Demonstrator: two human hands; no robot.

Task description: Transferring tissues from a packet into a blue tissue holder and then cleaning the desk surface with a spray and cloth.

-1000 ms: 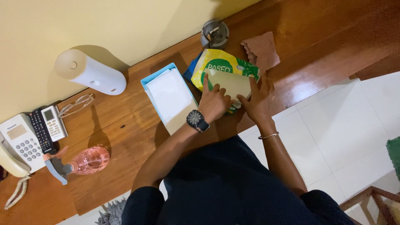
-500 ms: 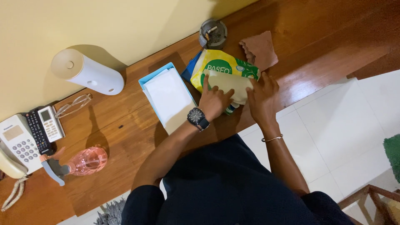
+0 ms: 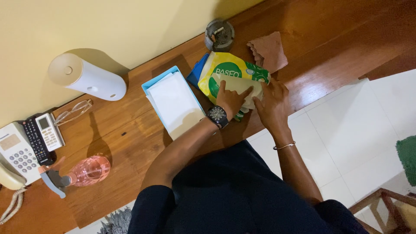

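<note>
1. Head view, looking down on a wooden shelf along a yellow wall; yellow and green tissue pack lying near the shelf's front edge, between a light blue box and a brown cloth.
2. Left hand flat on the pack, fingers spread, pressing rather than clenched; right hand against the pack's right end, fingers curved about it, grasping.
3. Progress, judged only: pack appears partly open, a pale sheet showing under the hands; white tissues already lying in the light blue box; pack not yet lifted clear.
4. Also present: white cylinder, pink spray bottle, telephone, remote, spectacles, ashtray.
5. Hidden or unclear: pack's lower edge under both palms; dark blue item behind it mostly covered; telephone cut off at frame edge.
</note>
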